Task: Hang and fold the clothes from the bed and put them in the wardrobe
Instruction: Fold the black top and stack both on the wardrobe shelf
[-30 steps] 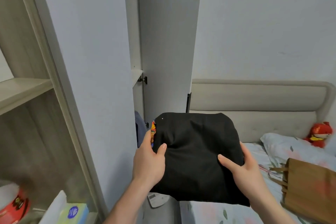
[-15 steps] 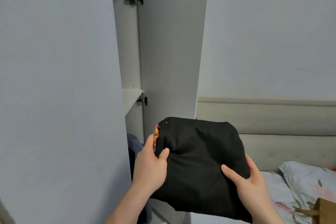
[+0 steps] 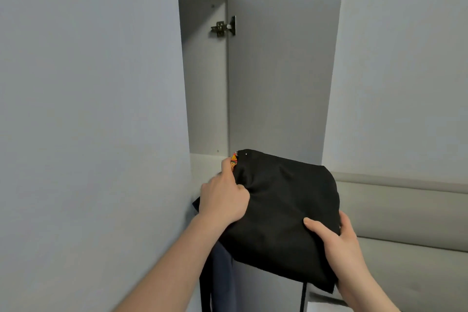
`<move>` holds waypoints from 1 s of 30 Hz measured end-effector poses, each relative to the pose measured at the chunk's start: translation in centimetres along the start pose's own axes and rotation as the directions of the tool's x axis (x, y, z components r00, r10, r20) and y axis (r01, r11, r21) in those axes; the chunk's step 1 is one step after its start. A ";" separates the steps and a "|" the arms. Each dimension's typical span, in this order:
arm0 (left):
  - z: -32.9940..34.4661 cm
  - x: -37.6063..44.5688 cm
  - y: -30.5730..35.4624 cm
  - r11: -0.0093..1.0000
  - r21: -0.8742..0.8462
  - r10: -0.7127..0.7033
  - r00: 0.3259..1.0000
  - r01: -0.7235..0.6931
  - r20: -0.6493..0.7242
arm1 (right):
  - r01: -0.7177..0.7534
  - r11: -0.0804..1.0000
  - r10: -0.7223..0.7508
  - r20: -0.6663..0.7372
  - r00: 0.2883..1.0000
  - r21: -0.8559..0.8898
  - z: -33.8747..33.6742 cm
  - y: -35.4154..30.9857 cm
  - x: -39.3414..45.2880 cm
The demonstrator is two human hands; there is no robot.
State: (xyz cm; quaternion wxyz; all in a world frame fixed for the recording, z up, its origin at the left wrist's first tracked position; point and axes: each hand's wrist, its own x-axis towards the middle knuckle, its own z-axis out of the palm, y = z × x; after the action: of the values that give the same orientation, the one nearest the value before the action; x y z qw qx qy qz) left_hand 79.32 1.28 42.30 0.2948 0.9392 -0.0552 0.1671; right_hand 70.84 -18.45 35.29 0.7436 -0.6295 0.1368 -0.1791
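A folded black garment [image 3: 281, 205] with a bit of orange print at its far left corner is held up in front of the open wardrobe [image 3: 205, 96]. My left hand [image 3: 224, 196] grips its left edge, thumb on top. My right hand [image 3: 336, 240] grips its near right corner, thumb over the cloth. The garment's far edge sits level with the pale wardrobe shelf [image 3: 205, 163], right at the shelf's front.
The open wardrobe door [image 3: 281, 71] stands behind the garment, with a metal hinge [image 3: 224, 28] above. A grey panel [image 3: 88, 121] fills the left. Dark blue clothing [image 3: 220, 276] hangs below the shelf. A padded beige headboard [image 3: 405, 210] is at the right.
The view has swung left and up, away from the bed. Both hands have lifted the garment up and toward the wardrobe shelf; the grips are unchanged.
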 end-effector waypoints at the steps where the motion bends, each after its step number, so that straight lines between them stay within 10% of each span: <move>1: -0.1 1.6 0.2 1.000 0.031 0.002 1.000 -0.002 -0.010 | -0.006 1.000 0.006 0.013 1.000 0.017 1.0 -0.2 1.2; 15: 2.1 18.6 1.0 0.998 0.063 -0.006 0.961 0.025 -0.278 | 0.013 0.998 -0.025 0.199 0.980 0.061 10.4 0.4 12.3; 30: 4.9 23.3 -4.1 0.985 -0.072 -0.167 0.759 0.157 -0.630 | 0.125 0.991 -0.133 0.379 0.916 0.046 18.1 2.3 22.9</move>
State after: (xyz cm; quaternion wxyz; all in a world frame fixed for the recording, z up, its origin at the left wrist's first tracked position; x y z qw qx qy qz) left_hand 103.38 1.72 44.38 0.3161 0.8272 0.1273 0.4468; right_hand 99.34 -12.12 36.65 0.7491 -0.6521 -0.0540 -0.1036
